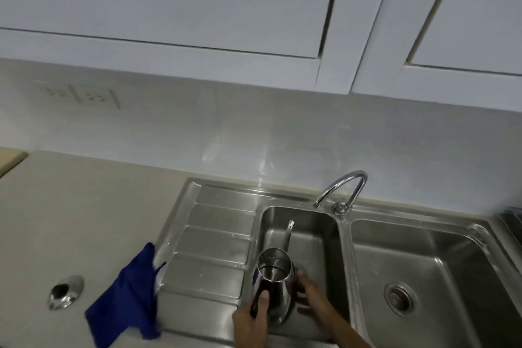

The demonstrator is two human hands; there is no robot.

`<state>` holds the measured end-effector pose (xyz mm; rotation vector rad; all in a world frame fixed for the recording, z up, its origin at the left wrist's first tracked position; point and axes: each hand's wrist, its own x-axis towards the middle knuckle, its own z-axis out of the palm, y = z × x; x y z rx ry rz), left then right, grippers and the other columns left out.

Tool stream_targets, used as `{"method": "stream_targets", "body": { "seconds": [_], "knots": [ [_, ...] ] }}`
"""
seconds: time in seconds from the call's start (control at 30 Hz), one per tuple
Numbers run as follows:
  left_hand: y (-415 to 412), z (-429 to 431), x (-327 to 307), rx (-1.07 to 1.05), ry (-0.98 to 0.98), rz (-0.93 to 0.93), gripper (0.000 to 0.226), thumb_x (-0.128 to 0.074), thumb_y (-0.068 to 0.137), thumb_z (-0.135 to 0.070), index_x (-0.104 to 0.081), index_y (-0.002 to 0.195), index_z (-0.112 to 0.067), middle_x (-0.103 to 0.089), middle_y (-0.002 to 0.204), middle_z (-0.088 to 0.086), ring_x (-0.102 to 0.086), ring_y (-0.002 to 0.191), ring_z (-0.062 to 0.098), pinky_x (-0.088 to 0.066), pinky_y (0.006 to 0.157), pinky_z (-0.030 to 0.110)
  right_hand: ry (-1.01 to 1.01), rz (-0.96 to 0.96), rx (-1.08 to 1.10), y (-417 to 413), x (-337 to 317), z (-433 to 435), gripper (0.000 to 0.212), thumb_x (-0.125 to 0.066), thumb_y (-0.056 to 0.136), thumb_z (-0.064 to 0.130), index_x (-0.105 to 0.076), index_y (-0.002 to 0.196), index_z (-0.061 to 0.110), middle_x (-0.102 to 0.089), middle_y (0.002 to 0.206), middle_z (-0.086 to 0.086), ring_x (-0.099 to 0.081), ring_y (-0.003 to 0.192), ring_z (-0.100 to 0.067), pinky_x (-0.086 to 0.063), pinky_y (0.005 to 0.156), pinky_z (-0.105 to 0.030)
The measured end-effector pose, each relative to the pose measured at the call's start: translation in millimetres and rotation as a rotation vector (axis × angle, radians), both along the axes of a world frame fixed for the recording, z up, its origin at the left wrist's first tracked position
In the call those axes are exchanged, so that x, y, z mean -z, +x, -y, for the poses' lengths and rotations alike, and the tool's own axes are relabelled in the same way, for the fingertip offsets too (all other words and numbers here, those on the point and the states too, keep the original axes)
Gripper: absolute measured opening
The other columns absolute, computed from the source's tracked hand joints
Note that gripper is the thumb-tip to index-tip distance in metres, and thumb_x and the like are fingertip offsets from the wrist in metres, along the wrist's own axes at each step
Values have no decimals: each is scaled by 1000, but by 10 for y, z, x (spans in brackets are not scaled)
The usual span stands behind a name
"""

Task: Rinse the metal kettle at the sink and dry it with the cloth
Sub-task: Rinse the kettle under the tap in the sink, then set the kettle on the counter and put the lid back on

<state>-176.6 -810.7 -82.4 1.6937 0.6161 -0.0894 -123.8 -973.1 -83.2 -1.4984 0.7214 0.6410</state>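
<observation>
The metal kettle (pixel 274 281) is lidless and shiny, with a thin spout pointing away from me, and it hangs over the small left sink basin (pixel 319 237). My left hand (pixel 252 319) grips it at the handle side, thumb on its wall. My right hand (pixel 310 295) holds its right side with the fingers wrapped around. A blue cloth (pixel 127 297) lies crumpled on the counter, overlapping the left edge of the drainboard. The chrome tap (pixel 343 188) arches above the basin; no water is visible.
The ribbed steel drainboard (pixel 214 248) lies left of the basin, and a larger basin (pixel 423 277) with a drain sits to the right. A round metal lid (pixel 65 291) rests on the beige counter (pixel 70 220). White cabinets hang overhead.
</observation>
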Motion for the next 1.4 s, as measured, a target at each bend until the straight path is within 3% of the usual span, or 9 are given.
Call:
{"method": "stream_targets", "body": {
  "seconds": [0.17, 0.23, 0.5, 0.7, 0.83, 0.97, 1.13, 1.3, 1.4],
  "knots": [
    [-182, -605, -201, 36, -18, 28, 57, -74, 89, -28, -55, 36, -20, -54, 37, -2, -51, 41, 2, -45, 53, 22, 75, -3, 74, -251, -169, -655, 38, -37, 101, 53, -63, 105, 26, -65, 111, 1, -58, 111, -27, -44, 96, -47],
    [-231, -914, -263, 66, -3, 46, 60, -71, 92, -20, -51, 35, -19, -53, 36, -2, -50, 39, 0, -41, 49, 14, 82, 11, 92, -362, -231, -968, 41, -37, 101, 50, -66, 103, 22, -67, 112, -4, -60, 112, -30, -46, 96, -48],
    [-355, -2159, -540, 134, -106, 130, 46, -64, 97, -23, -58, 51, -19, -54, 43, -2, -48, 42, 3, -41, 48, 20, 100, 165, 172, -519, -426, -2230, 31, -46, 99, 40, -64, 98, 15, -65, 96, -6, -58, 89, -23, -44, 83, -40],
    [-282, -2915, -661, 144, -59, 169, 42, -62, 97, -21, -60, 55, -19, -63, 47, -6, -57, 47, 4, -46, 52, 14, 143, 184, 191, -455, -441, -2939, 44, -46, 97, 50, -61, 122, 17, -66, 120, -12, -60, 114, -31, -49, 100, -52],
    [-150, -3413, -720, 145, -35, 221, 50, -63, 97, -18, -50, 49, -20, -53, 40, -7, -49, 42, 3, -41, 49, 14, 150, 227, 168, -304, -439, -3391, 45, -48, 96, 51, -64, 119, 16, -65, 118, -13, -59, 112, -31, -51, 97, -47],
    [31, -3930, -727, 116, -59, 250, 51, -63, 95, -35, -49, 47, -22, -47, 41, -5, -42, 42, 5, -35, 47, 18, 190, 241, 137, -105, -451, -3879, 44, -48, 96, 47, -65, 115, 11, -67, 116, -16, -61, 109, -34, -51, 90, -43],
    [280, -4647, -664, 64, 47, 265, 56, -58, 98, -34, -40, 46, -22, -38, 42, -6, -34, 44, 8, -28, 46, 24, 281, 241, 147, 73, -396, -4577, 40, -51, 95, 43, -68, 98, 7, -71, 100, -20, -62, 89, -28, -49, 78, -37],
    [522, -5410, -569, 40, 72, 241, 52, -52, 84, -55, -42, 46, -22, -38, 44, -2, -33, 45, 11, -28, 48, 26, 282, 175, 159, 283, -198, -5294, 46, -50, 96, 48, -64, 122, 14, -69, 120, -14, -62, 112, -32, -50, 94, -43],
    [690, -5861, -530, 80, 101, 241, 51, -53, 85, -46, -37, 44, -21, -33, 44, -4, -29, 46, 9, -24, 48, 25, 273, 161, 195, 429, -153, -5729, 49, -49, 95, 51, -61, 126, 15, -63, 125, -17, -60, 113, -34, -49, 96, -43]
  ]
}}
